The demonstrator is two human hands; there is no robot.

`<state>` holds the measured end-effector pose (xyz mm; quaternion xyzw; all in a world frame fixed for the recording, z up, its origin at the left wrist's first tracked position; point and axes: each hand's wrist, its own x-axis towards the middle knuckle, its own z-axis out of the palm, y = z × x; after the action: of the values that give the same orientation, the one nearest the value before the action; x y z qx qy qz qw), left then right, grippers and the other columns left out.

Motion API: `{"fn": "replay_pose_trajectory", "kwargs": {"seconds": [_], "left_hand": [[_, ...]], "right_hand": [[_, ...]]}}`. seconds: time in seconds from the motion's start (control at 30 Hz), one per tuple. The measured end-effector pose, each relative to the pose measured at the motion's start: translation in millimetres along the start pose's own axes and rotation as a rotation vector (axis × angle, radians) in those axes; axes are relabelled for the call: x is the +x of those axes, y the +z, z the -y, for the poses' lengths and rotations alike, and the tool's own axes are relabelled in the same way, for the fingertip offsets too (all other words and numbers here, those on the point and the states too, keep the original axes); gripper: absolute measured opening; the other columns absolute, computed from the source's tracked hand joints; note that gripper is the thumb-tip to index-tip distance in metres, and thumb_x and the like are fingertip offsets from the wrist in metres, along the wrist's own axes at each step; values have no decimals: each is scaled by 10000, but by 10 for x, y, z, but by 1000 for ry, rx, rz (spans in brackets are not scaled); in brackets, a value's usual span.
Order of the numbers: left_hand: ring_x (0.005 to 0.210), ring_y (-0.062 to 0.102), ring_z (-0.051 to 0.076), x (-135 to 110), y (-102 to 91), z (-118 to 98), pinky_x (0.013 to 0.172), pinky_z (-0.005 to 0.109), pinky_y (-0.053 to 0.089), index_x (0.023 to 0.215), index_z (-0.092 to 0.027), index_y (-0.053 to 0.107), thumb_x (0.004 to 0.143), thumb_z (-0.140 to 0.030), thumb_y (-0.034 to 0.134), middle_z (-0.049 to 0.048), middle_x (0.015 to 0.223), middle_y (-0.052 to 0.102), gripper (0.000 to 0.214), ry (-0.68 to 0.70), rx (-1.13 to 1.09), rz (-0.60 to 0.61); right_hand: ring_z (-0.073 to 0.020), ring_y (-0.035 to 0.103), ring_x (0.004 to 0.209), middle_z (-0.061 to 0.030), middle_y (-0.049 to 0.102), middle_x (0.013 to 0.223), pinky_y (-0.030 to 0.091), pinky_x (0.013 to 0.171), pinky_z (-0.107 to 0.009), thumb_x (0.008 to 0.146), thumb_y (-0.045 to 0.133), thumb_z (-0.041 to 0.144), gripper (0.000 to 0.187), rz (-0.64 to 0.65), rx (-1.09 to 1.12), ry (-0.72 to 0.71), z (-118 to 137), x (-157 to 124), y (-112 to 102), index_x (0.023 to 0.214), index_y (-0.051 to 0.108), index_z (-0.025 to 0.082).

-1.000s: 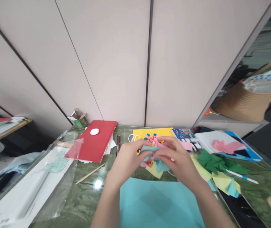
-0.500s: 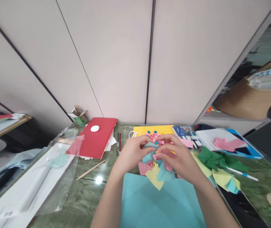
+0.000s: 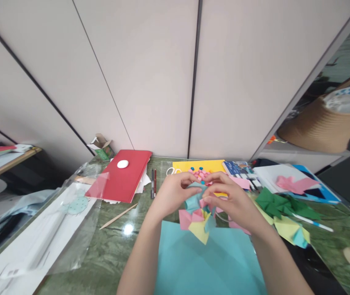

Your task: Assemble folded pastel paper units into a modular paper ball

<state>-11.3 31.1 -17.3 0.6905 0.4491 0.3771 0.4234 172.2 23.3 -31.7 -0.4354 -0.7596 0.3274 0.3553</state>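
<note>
My left hand (image 3: 172,196) pinches the upper left of a folded paper piece (image 3: 193,202), its fingers closed on light blue paper. On the other side my right hand (image 3: 234,200) also has its fingertips closed on it, near a small pink bit. Pink and yellow folds hang from the lower part. The hands hold it above the far edge of a large turquoise sheet (image 3: 205,262). Small pink and blue pieces (image 3: 199,173) lie just beyond the fingertips. How the folds join is partly hidden by my fingers.
To the left are a red folder (image 3: 128,176) with a white disc (image 3: 123,164), a wooden stick (image 3: 118,216) and pens (image 3: 153,184). White-handled scissors (image 3: 172,170) lie behind my left hand. Green folded paper (image 3: 274,203) and a white marker (image 3: 312,223) are at right.
The folded paper has turned in my fingers: its blue lower right part has narrowed and the yellow tip has shifted slightly. Both hands stay closed on it.
</note>
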Motion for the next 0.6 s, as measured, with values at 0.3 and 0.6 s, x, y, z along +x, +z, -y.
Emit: {"fn": "replay_pose_trajectory", "kwargs": {"seconds": [0.3,0.6], "left_hand": [[756,624,132,12,23,23,677,233,459,826,-186,647,726,-180,621,2,829,679,103,-20,-89,0],[749,632,148,39,47,47,671,240,469,821,-172,640,711,-196,640,12,805,691,113,-40,-115,-4]], "right_hand": [[-199,484,1097,-29,502,1037,391,940,-363,802,590,304,148,-39,18,-8,-15,-1,23,694,676,250],[-206,497,1051,-36,503,984,397,916,-365,793,588,247,161,-71,24,28,6,-5,32,657,671,239]]}}
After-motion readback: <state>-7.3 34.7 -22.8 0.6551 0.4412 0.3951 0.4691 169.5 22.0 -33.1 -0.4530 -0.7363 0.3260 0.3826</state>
